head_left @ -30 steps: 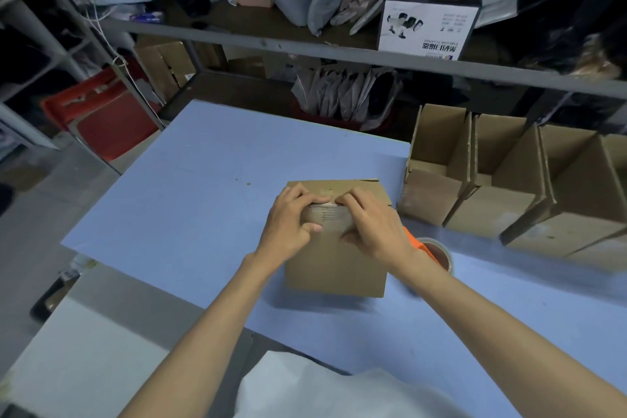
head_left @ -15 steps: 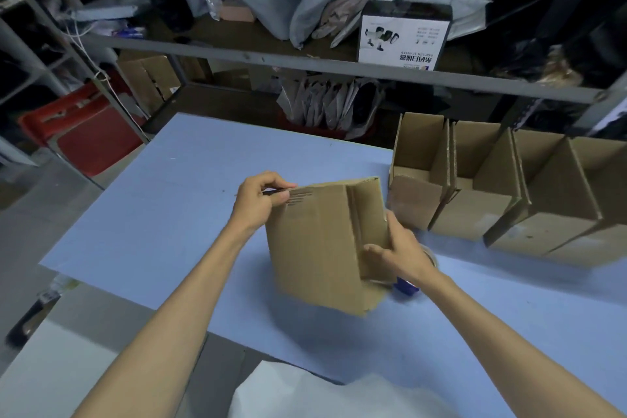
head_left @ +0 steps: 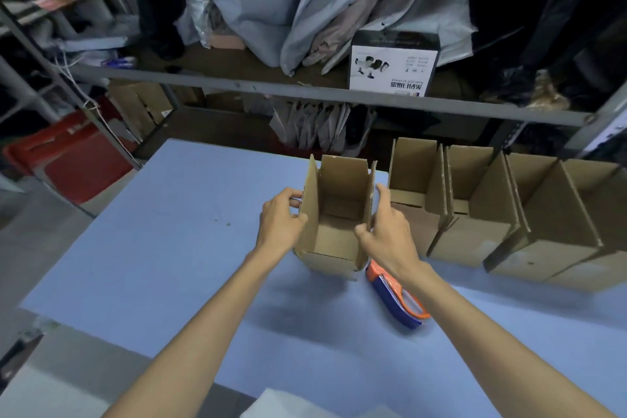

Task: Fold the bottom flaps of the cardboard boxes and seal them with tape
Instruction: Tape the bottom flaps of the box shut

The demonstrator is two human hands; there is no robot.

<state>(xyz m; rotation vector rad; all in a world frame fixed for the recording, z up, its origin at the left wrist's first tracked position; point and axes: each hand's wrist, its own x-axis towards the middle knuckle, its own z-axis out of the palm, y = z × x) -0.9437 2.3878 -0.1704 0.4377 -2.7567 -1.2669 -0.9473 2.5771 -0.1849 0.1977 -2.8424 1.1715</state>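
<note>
Both side walls of the cardboard box (head_left: 330, 260) are gripped: your left hand (head_left: 280, 226) curls round one, your right hand (head_left: 388, 234) pinches the other. It looks light and crushable, so hold near the creases.

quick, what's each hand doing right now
left hand: grips the left wall of the open cardboard box
right hand: pinches the box's right wall, thumb on the inside
</note>
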